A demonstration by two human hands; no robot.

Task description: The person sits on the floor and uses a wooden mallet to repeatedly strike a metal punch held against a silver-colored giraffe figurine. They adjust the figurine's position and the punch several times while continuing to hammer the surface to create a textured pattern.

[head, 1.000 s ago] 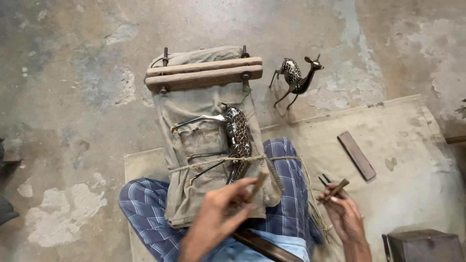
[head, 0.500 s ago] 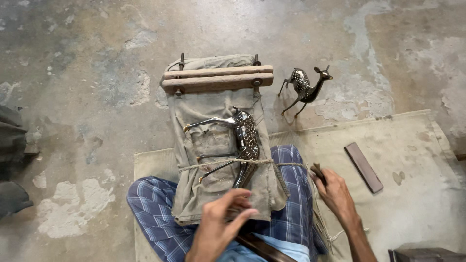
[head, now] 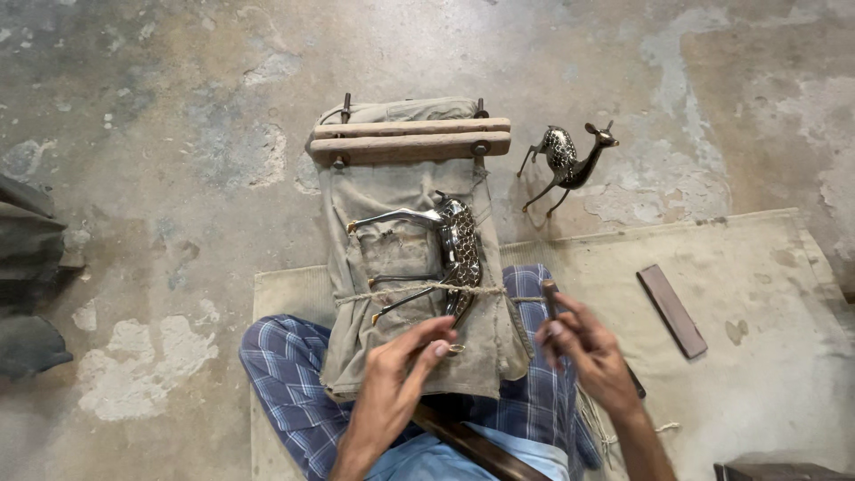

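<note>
Two hands are seen at work over a cloth-covered board (head: 405,232) resting on the person's lap, which is clad in blue checked cloth. A metal deer figure (head: 450,254) is laid flat on the cloth and is bound down by a string (head: 419,289) drawn across its hind part. The left hand (head: 401,374) is placed at 6 o'clock of the figure, its fingertips pinched close to a small ring at the figure's lower end; whether the ring is actually gripped cannot be told. The right hand (head: 588,347), at 4 o'clock of the figure, is closed around a thin dark tool (head: 550,298), held upright near the string's right end. Two wooden bars (head: 410,141), bolted together, are clamped across the board's far end at 12 o'clock. A second deer figure (head: 570,160) is found standing on the concrete floor at 2 o'clock. A flat dark block (head: 672,310) is observed on the mat (head: 766,383) at 3 o'clock.
</note>
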